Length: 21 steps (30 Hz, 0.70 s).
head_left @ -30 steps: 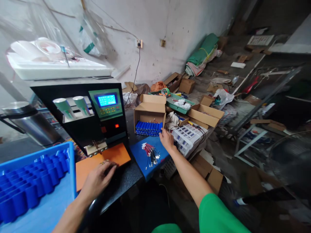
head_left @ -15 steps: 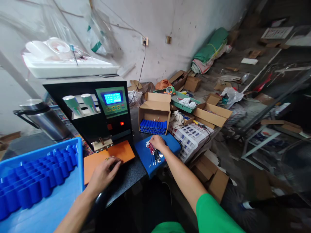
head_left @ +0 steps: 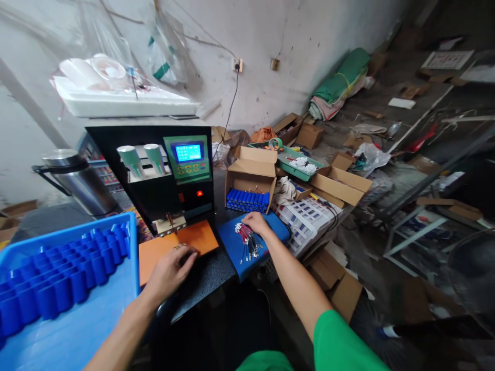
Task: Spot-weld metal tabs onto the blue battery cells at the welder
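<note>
My right hand [head_left: 256, 222] rests palm down on a blue pad [head_left: 240, 251], its fingers curled over the top of a bundle of red and black wire leads [head_left: 247, 241]. Just behind it an open cardboard box holds a row of blue cylindrical cells [head_left: 247, 200]. My left hand [head_left: 170, 270] lies on the orange mat [head_left: 176, 245] in front of a black spot-welding machine [head_left: 162, 175] with a lit blue screen; its fingers are curled and hold nothing I can make out.
A blue crate [head_left: 65, 288] with several blue cell holders stands at the left. A steel kettle [head_left: 77, 180] sits behind it. Open cardboard boxes [head_left: 336, 183], a green tray [head_left: 297, 165] and a white slotted rack [head_left: 305, 216] crowd the right. The floor beyond is littered.
My right hand has pulled back from the box of blue cells to the wire bundle on the blue pad. The left hand stayed on the orange mat. The view shifted slightly left.
</note>
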Motion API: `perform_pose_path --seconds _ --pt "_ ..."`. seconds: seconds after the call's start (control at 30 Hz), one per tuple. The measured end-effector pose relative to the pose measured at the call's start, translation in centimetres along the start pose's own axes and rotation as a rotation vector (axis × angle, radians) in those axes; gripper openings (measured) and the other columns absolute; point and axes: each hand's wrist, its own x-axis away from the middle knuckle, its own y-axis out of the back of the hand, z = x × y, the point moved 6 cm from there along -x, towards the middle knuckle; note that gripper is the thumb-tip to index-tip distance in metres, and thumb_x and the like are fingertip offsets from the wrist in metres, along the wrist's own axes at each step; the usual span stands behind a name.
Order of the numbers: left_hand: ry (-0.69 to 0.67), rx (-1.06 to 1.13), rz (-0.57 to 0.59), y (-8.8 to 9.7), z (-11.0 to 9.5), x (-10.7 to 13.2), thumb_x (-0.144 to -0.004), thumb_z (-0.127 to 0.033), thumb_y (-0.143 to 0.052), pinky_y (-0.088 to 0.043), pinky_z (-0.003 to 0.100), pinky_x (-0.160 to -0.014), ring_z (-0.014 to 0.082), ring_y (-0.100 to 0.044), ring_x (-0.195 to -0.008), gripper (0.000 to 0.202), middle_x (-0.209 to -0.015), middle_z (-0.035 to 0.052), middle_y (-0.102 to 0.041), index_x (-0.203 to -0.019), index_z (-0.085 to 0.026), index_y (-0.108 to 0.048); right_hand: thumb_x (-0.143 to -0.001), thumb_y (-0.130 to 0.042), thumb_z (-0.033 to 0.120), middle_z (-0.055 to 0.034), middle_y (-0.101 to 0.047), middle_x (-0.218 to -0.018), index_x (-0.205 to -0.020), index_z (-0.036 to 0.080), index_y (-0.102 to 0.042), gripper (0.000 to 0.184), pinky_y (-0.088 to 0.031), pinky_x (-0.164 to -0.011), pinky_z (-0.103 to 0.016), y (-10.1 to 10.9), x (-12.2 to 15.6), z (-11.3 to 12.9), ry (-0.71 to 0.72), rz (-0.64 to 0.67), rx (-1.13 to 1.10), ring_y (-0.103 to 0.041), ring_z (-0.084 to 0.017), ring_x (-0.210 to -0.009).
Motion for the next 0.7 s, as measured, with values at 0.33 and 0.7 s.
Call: perform_pose_path --seconds 0.33,0.7 --pt "0.002 0.009 0.000 -0.1 0.3 0.0 -0.090 -0.046 -0.047 -0.051 0.027 -0.076 0.0185 -0.067 -0.084 0.030 -0.090 0.0026 -0.072 -0.092 -0.022 -0.066 -0.067 -0.062 0.039 0.0017 -0.056 -0.053 -0.057 0.017 -0.060 0.024 -0.038 -0.058 -0.025 2.1 0.5 0.2 0.083 -0.040 -0.227 -0.050 -0.014 -0.056" --pt "0.047 0.025 0.009 -0.2 0.5 0.0 -0.090 -0.048 -0.046 -0.051 0.028 -0.075 0.0189 -0.067 -0.083 0.032 -0.091 0.0033 -0.071 -0.092 -0.022 -0.066 -0.073 -0.060 0.046 -0.0011 -0.060 -0.068 -0.073 0.018 -0.060 0.029 -0.044 -0.065 -0.028 5.5 1.3 2.7 0.186 -0.367 -0.407 -0.054 -0.016 -0.066"
